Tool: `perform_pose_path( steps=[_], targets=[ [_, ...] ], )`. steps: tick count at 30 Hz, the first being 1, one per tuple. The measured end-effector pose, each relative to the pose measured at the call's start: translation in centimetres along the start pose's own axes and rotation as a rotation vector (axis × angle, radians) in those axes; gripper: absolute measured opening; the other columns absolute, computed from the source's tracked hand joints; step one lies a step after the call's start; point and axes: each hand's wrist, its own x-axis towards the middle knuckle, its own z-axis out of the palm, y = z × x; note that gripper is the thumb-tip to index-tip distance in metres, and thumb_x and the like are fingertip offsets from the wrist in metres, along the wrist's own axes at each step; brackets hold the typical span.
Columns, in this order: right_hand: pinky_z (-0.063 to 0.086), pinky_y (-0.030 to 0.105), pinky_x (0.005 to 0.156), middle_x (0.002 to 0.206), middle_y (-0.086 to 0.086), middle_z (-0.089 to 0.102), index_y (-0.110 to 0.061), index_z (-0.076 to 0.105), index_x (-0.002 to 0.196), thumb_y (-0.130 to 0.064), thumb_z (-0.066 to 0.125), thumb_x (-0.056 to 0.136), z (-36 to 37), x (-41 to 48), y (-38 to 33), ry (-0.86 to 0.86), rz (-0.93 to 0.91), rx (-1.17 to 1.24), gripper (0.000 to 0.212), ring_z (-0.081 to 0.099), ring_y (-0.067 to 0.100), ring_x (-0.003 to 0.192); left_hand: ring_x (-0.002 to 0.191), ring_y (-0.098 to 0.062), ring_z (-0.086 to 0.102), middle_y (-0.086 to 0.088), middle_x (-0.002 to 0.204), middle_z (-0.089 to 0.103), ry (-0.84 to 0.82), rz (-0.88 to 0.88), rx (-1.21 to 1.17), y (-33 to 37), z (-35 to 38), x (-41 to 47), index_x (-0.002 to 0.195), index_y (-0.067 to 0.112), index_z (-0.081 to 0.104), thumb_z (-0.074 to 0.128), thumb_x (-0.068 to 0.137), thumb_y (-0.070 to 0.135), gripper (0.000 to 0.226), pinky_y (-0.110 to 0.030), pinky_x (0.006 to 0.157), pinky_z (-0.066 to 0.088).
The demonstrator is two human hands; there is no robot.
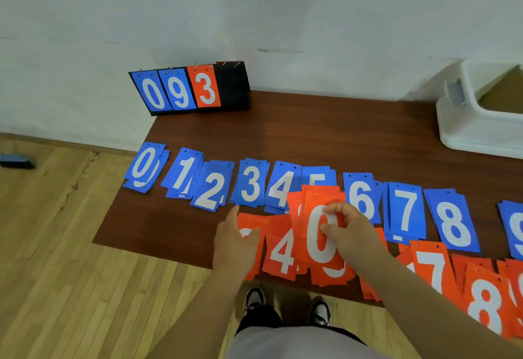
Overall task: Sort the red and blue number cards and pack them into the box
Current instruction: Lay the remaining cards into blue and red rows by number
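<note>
Blue number cards lie in a row of small piles on the brown table (325, 138), from the blue 0 pile (144, 167) at the left to the blue 8 pile (450, 218) at the right. Below them runs a row of red piles, among them the red 4 pile (280, 248) and the red 7 pile (430, 268). My right hand (349, 231) pinches a stack of red cards with a 0 on top (317, 228), held above the red row. My left hand (236, 241) rests with relaxed fingers on a red pile at the row's left end.
A black flip scoreboard (232, 87) showing 0, 9 and 3 stands at the table's back left against the wall. A white plastic box (469, 121) sits at the back right. Wooden floor lies left and below; my shoes (254, 299) stand near the table's front edge.
</note>
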Motion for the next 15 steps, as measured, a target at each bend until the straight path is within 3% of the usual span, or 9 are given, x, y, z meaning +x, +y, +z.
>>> perform_pose_path(
  steps=[2, 5, 9, 12, 15],
  targets=[
    [0.048, 0.018, 0.065, 0.122, -0.010, 0.050, -0.036, 0.057, 0.111, -0.022, 0.068, 0.096, 0.6, -0.3, 0.3, 0.042, 0.016, -0.049, 0.023, 0.052, 0.015, 0.107, 0.134, -0.027, 0.043, -0.004, 0.145, 0.039, -0.019, -0.049, 0.272, -2.4, 0.6, 1.7, 0.156, 0.035, 0.019, 0.072, 0.089, 0.047, 0.087, -0.045, 0.101, 0.052],
    [0.049, 0.020, 0.064, 0.122, -0.009, 0.053, -0.035, 0.058, 0.111, -0.022, 0.068, 0.096, 1.6, -0.8, 1.1, 0.100, 0.070, -0.041, 0.023, 0.054, 0.015, 0.105, 0.132, -0.030, 0.037, -0.007, 0.143, 0.030, -0.069, -0.038, 0.498, -4.1, 1.7, 3.0, 0.153, 0.036, 0.006, 0.074, 0.082, 0.052, 0.099, -0.047, 0.101, 0.049],
    [0.059, 0.038, 0.082, 0.119, -0.006, 0.061, -0.035, 0.061, 0.102, -0.019, 0.070, 0.094, 3.0, -1.1, 2.1, 0.179, 0.156, 0.015, 0.020, 0.061, 0.021, 0.105, 0.130, -0.030, 0.036, -0.008, 0.144, 0.023, -0.102, -0.004, 0.473, -4.6, 2.5, 3.9, 0.153, 0.035, -0.003, 0.078, 0.083, 0.044, 0.107, -0.045, 0.101, 0.050],
    [0.059, 0.046, 0.088, 0.120, -0.004, 0.063, -0.034, 0.062, 0.100, -0.016, 0.070, 0.093, 4.4, -1.3, 2.3, 0.216, 0.190, 0.074, 0.021, 0.062, 0.023, 0.106, 0.125, -0.026, 0.045, -0.007, 0.143, 0.022, -0.126, 0.010, 0.390, -5.1, 2.5, 4.2, 0.154, 0.039, -0.005, 0.082, 0.082, 0.038, 0.113, -0.041, 0.099, 0.052],
    [0.059, 0.044, 0.087, 0.121, -0.004, 0.062, -0.034, 0.062, 0.099, -0.015, 0.070, 0.093, 5.7, -1.5, 2.2, 0.221, 0.193, 0.077, 0.021, 0.062, 0.024, 0.108, 0.096, -0.014, 0.059, -0.007, 0.137, 0.031, -0.170, 0.066, 0.296, -5.6, 2.2, 4.3, 0.154, 0.044, -0.010, 0.079, 0.087, 0.028, 0.113, -0.031, 0.085, 0.057]
  ],
)
